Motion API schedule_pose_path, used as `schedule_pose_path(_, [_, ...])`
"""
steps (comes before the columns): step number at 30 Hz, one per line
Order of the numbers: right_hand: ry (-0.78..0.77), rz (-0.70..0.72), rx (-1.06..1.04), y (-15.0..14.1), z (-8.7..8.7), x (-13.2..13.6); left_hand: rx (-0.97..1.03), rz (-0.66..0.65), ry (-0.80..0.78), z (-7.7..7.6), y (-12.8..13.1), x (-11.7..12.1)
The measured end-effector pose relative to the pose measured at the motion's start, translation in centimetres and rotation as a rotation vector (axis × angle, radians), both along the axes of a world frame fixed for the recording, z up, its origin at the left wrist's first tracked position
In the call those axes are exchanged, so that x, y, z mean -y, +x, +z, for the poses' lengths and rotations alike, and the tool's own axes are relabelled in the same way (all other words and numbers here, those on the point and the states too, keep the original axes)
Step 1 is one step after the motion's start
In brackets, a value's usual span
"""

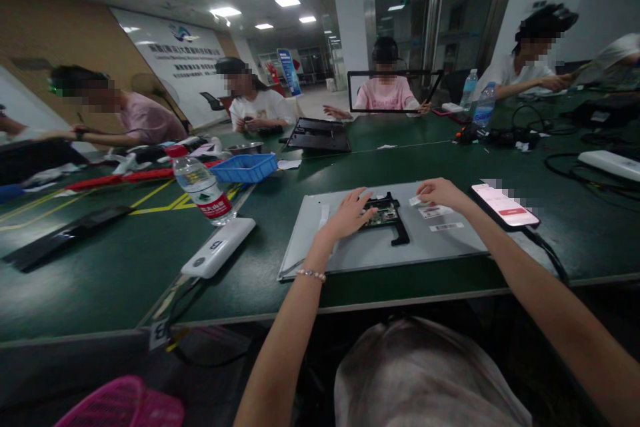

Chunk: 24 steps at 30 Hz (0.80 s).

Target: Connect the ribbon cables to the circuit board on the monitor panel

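Note:
A flat grey panel (345, 257), like the back of a display, lies on the green table in front of me. On its middle sits a green circuit board (385, 215) in a black plastic bracket (400, 233). My left hand (349, 215) rests over the board's left side, fingers stretched out and apart. My right hand (443, 193) pinches a small white sticker (415, 201) above the panel's right part. Just beneath that hand are a printed label (436, 212) and a barcode strip (447, 227) on the panel.
A lit phone (505, 205) lies right of the panel. To the left are a white power bank (219, 248), a water bottle (203, 187) and a blue tray (245, 168). Across the table, a co-worker holds a black frame (395, 110). Cables run along the right side.

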State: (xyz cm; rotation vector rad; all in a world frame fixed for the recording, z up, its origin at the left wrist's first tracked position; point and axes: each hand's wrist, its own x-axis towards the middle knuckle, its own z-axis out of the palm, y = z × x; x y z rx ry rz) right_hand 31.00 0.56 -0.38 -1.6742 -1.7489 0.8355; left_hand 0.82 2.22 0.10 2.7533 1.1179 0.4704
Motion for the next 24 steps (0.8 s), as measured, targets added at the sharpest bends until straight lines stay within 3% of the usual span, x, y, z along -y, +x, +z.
schedule_pose_path(3, [-0.098, 0.058, -0.244, -0.8, 0.6, 0.7, 0.053, -0.057, 0.086, 0.3, 0.7, 0.3])
schedule_pose_path(6, [-0.176, 0.128, -0.331, -1.3, 0.9, 1.0, 0.073, -0.115, 0.129, 0.7, 1.7, 1.0])
schedule_pose_path(17, [-0.27, 0.164, -0.359, -2.7, 0.0, 1.4, -0.051, -0.311, 0.183, 1.1, 4.7, 2.9])
schedule_pose_path(24, [-0.231, 0.163, -0.331, -3.0, 0.6, 1.7, -0.06, -0.296, 0.19, 0.9, 5.0, 3.1])
